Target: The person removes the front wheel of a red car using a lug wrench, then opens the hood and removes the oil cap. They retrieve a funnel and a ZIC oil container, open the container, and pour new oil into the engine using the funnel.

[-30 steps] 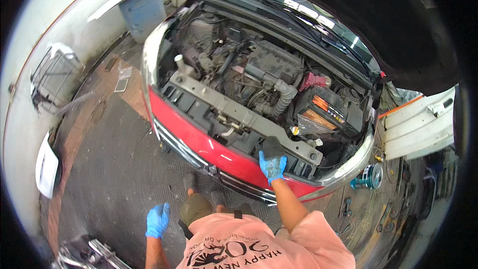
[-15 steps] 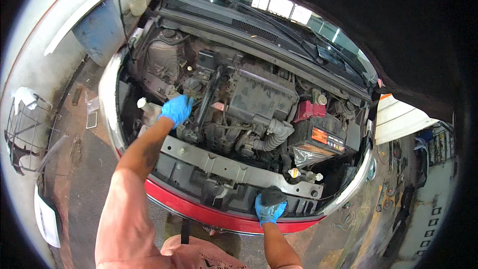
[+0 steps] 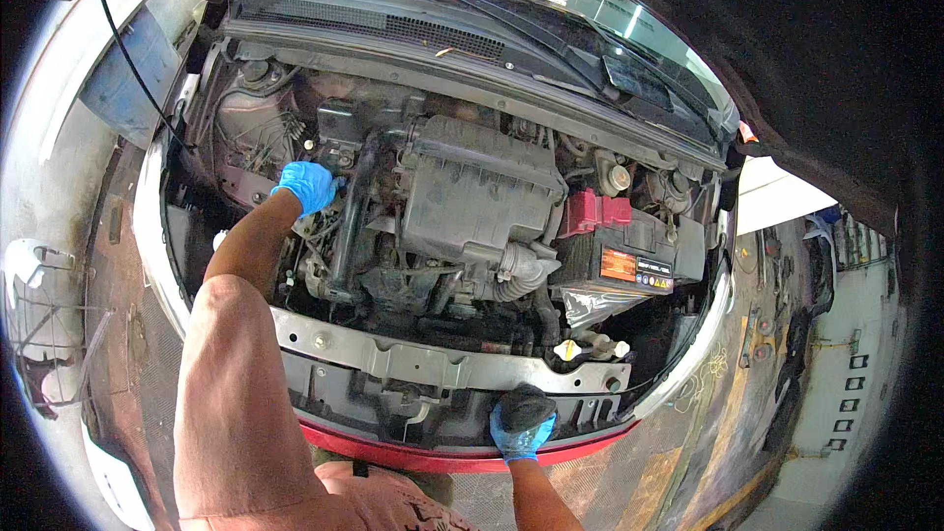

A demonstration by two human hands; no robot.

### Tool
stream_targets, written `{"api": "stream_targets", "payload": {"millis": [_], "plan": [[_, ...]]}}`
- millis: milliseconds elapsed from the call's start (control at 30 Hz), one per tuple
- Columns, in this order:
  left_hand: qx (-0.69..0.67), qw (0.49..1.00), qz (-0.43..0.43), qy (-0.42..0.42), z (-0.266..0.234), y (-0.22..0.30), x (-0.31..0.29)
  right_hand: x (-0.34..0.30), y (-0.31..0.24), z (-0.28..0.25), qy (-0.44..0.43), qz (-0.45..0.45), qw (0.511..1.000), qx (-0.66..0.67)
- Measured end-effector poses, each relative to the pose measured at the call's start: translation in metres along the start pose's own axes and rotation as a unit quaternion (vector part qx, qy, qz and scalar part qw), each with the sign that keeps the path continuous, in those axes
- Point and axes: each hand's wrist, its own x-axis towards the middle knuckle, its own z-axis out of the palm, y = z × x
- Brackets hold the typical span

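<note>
My left hand (image 3: 307,188), in a blue glove, reaches into the left side of the engine bay beside the engine (image 3: 339,152). Its fingers are curled, one pointing right; whatever they grip is hidden beneath the hand. Near the front edge, my right hand (image 3: 518,442), also gloved in blue, is closed around a dark, rounded, soft-looking bundle (image 3: 524,406). That hand rests at the black front panel, just above the red bumper (image 3: 393,452). Between the hands lies the silver crossbar (image 3: 433,366), and behind it the black engine cover (image 3: 472,187).
A battery (image 3: 629,261) with a red terminal cover (image 3: 593,212) sits at the right of the bay. The raised hood (image 3: 787,49) hangs overhead. A thin dark rod (image 3: 133,49) stands at the left. Loose parts lie on the floor at right.
The view has shifted, so the engine bay appears farther left and larger. My left hand has moved slightly deeper among the engine parts. My right hand still holds the dark bundle at the front.
</note>
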Motion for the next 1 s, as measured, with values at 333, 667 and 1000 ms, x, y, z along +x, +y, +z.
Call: {"api": "stream_targets", "payload": {"millis": [333, 667, 1000], "plan": [[-0.061, 0.988, -0.120, -0.069, -0.019, 0.024, -0.015, 0.002, -0.002, -0.025, -0.047, 0.023, 0.998, 0.041], [-0.245, 0.897, -0.368, 0.028, 0.122, -0.046, 0.009, 0.003, -0.006, -0.017, 0.004, 0.002, 0.995, 0.103], [0.201, 0.970, 0.114, -0.074, -0.022, -0.005, -0.005, -0.006, 0.002, 0.008, 0.055, 0.019, 0.997, 0.050]]}}
